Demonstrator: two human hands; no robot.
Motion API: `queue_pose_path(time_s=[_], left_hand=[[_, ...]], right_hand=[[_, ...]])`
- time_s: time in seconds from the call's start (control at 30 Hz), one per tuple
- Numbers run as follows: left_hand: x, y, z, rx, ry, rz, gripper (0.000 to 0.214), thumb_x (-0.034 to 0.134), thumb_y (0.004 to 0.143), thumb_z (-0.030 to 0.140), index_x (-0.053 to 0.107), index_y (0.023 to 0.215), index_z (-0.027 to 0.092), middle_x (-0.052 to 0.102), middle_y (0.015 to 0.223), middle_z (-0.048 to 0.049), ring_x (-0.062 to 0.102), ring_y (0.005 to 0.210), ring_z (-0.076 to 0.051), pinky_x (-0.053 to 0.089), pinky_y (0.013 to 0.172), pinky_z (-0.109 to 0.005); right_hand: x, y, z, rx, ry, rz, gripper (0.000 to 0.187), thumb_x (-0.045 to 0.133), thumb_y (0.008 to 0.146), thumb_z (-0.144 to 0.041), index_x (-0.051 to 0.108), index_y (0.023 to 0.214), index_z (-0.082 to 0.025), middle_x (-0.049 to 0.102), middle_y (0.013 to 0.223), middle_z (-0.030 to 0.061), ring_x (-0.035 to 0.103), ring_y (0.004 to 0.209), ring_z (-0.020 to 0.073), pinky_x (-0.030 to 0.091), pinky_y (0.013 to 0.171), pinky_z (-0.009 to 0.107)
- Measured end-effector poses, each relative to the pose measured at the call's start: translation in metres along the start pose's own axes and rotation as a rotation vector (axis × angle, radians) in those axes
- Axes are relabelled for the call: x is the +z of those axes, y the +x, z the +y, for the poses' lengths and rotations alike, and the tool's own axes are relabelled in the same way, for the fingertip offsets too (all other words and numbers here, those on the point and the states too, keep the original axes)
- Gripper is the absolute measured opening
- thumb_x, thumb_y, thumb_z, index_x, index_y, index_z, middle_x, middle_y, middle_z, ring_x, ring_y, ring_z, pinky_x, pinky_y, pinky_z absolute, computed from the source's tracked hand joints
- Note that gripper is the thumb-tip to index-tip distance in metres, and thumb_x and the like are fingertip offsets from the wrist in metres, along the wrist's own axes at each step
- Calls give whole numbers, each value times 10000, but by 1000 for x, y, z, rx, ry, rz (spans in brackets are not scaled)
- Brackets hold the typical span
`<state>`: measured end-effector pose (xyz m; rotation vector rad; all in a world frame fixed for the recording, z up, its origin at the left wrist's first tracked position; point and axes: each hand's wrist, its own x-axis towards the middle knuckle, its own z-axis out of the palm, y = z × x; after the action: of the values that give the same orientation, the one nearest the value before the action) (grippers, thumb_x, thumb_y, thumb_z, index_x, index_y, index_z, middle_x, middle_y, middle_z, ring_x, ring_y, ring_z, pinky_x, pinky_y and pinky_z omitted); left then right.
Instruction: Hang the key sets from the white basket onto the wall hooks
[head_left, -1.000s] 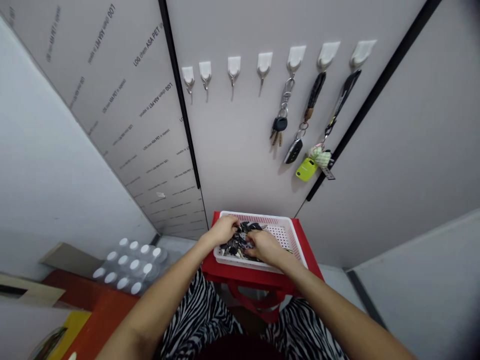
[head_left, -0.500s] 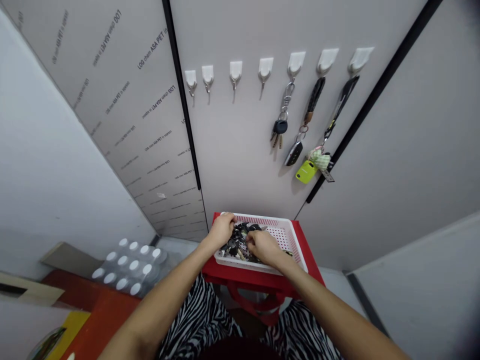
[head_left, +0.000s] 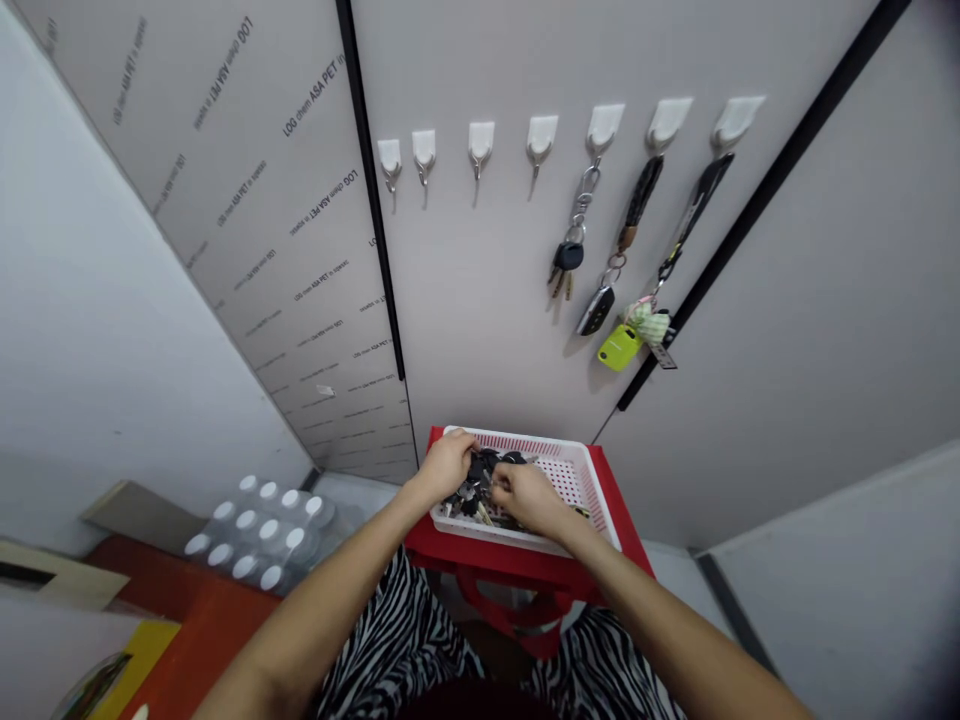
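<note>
Keys [head_left: 472, 492] lie heaped in the left part of a white basket [head_left: 559, 480] in our head view, at the lower centre of the frame. Compared with a second ago, the fingers of our right hand [head_left: 529, 495] are drawn closer together at the right side of the heap, while our left hand [head_left: 446, 465] is in nearly the same place, near the basket's upper left corner. We judge that both hands are busy within the heap, lifting nothing out of the basket. The fingers of both are bent; whether either grips a key is too small for us to tell. At the upper right, three key sets [head_left: 568, 256] hang from white hooks [head_left: 601, 124], just as before.

The basket's raised rim bounds our work: our left wrist crosses its left edge, our right wrist its lower right. Toward the right end, the perforated floor shows, leaving our right hand room to shift. Red surface [head_left: 631, 525] borders the basket on the right and below. Above, plain wall panel [head_left: 487, 330] stretches up to the hooks.
</note>
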<state>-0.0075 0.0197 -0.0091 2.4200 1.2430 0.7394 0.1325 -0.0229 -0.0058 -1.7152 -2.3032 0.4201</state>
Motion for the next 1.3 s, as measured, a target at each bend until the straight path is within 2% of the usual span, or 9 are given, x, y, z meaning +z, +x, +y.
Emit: queue_pose_path(time_s=[0.13,0.23,0.3,0.43,0.73,0.97,1.03,1.17,1.3], left_hand=[[-3,-7,4,94,-2,-104,283,337,598,53,524,781,162,528,819,-19,437,803,-115,340,759,-218],[-5,-11,6,142,42,-183,294,367,575,63,531,795,169,526,851,-15,424,827,-129,330,775,-235],[-5,-11,6,137,74,-194,302,363,570,58,535,794,165,524,854,-19,420,828,-132,332,769,-235],[-4,-10,5,124,122,-210,285,351,578,57,547,756,163,525,844,-23,418,820,-131,334,757,-230],[-6,-15,9,204,175,-280,226,455,555,157,555,755,188,487,921,-21,391,873,-168,320,764,-275],[-2,-15,12,125,136,-273,185,415,580,127,547,704,163,509,859,-34,401,850,-164,320,748,-279],[-4,-15,13,101,72,-248,211,397,562,84,540,700,157,515,818,-30,409,826,-150,322,744,-265],[-12,-13,21,41,-193,-157,308,396,550,60,514,817,158,517,851,-13,416,824,-128,322,743,-231],[-16,-6,39,25,-439,-196,259,431,605,157,524,846,150,537,835,-9,440,784,-124,331,711,-221]], right_hand=[[-14,1,9,-24,143,-4,332,261,721,-295,531,591,-153,519,512,0,437,484,81,274,464,179],[-14,0,10,-34,92,-99,250,367,663,-321,565,626,-172,551,550,-1,461,509,91,272,463,181],[-9,-1,6,-26,-10,-154,195,444,600,-323,579,649,-191,567,570,4,479,531,110,264,458,191],[0,-2,-2,6,-178,-159,184,464,566,-265,583,697,-216,589,640,26,506,602,144,264,468,207],[-10,-4,2,-72,-285,-208,192,401,601,-244,586,636,-202,593,631,44,514,598,153,289,489,220],[-13,-3,3,-180,-310,-211,194,419,515,-148,563,644,-163,575,699,64,494,607,157,288,483,217],[-18,-4,2,-213,-259,-167,173,422,499,-142,544,622,-146,557,696,64,472,574,136,283,469,208],[-40,-3,0,-212,38,-75,117,403,519,-128,499,583,-141,506,580,4,404,508,75,273,449,167],[-68,1,-7,-126,335,-29,99,383,605,-182,468,594,-133,427,478,-36,346,446,50,254,410,152]])
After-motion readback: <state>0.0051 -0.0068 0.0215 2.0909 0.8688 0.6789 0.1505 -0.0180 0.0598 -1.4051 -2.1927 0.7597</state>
